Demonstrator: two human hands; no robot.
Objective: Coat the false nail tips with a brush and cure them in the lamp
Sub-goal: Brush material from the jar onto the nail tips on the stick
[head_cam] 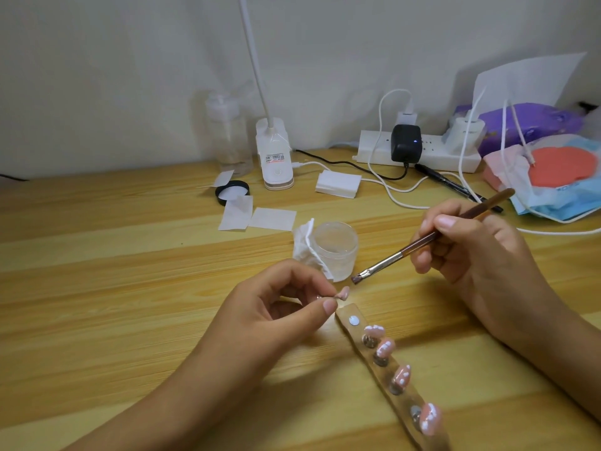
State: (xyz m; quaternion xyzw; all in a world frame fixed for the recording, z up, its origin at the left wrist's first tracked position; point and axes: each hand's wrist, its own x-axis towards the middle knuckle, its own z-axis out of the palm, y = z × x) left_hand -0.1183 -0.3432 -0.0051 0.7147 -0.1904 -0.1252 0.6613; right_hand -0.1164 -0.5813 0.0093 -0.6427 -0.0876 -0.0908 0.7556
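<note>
My left hand (286, 304) pinches a small pink nail tip (343, 292) on its stand between thumb and fingers, just above the table. My right hand (468, 245) grips a brown-handled brush (432, 237) like a pen, and its flat bristle end (356, 279) hovers a little above and right of that tip. A clear holder strip (353, 320) lies below, carrying several pink tips with white dots (385, 348). One round spot at its top is bare. An open clear jar (335, 250) stands behind the brush tip. The white lamp (276, 154) stands at the back.
A crumpled wipe (307, 245) leans on the jar. White pads (257, 216), a black lid (232, 192) and a pad stack (338, 183) lie behind. A power strip (419, 151) with cables, a black pen (448, 182), a bottle (227, 131) and tissue packs (559, 177) line the wall.
</note>
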